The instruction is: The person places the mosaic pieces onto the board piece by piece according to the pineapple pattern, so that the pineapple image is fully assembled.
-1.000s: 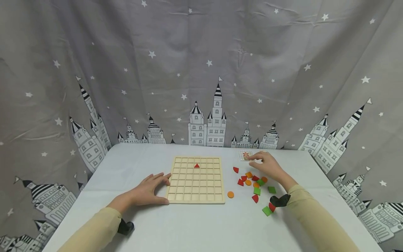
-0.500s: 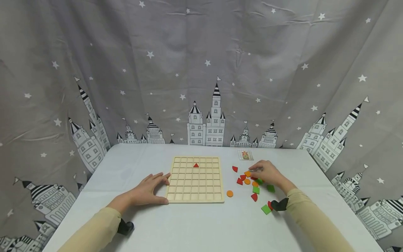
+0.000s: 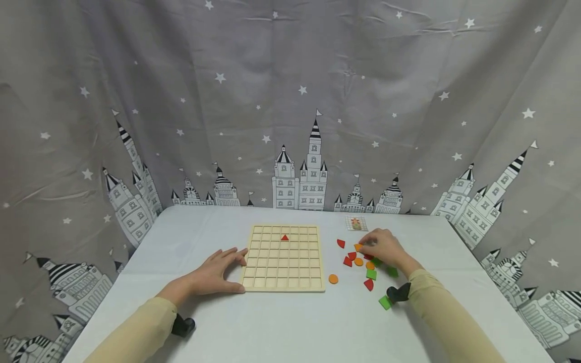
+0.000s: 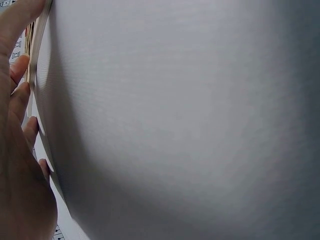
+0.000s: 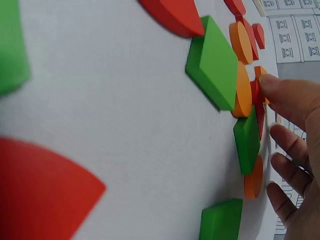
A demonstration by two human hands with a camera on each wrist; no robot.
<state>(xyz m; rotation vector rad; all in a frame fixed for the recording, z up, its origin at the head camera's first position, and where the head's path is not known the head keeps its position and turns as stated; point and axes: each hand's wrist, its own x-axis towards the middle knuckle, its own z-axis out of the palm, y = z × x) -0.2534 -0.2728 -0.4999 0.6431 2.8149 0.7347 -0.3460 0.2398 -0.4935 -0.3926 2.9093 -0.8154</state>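
My left hand (image 3: 212, 274) rests at the left edge of the wooden grid board (image 3: 282, 262), fingers spread and fingertips along the rim. A red triangle (image 3: 284, 237) lies in the board's upper rows. To the right, my right hand (image 3: 385, 247) pinches an orange square tile (image 3: 358, 247) between thumb and fingers at the far side of the loose pieces. The right wrist view shows the thumb (image 5: 280, 92) pressed on that orange tile, partly covering it. Red quarter-circles (image 3: 341, 243), orange discs (image 3: 333, 279) and green squares (image 3: 371, 274) lie about and below this hand.
A small pattern card (image 3: 356, 223) with a coloured picture on a grid lies behind the pieces. The white table (image 3: 272, 327) ends at a grey curtain (image 3: 290, 101) printed with castles and stars.
The right hand has left the card, come down towards the loose pieces and taken hold of an orange square tile, which has shifted slightly away. The left hand stays at the board.
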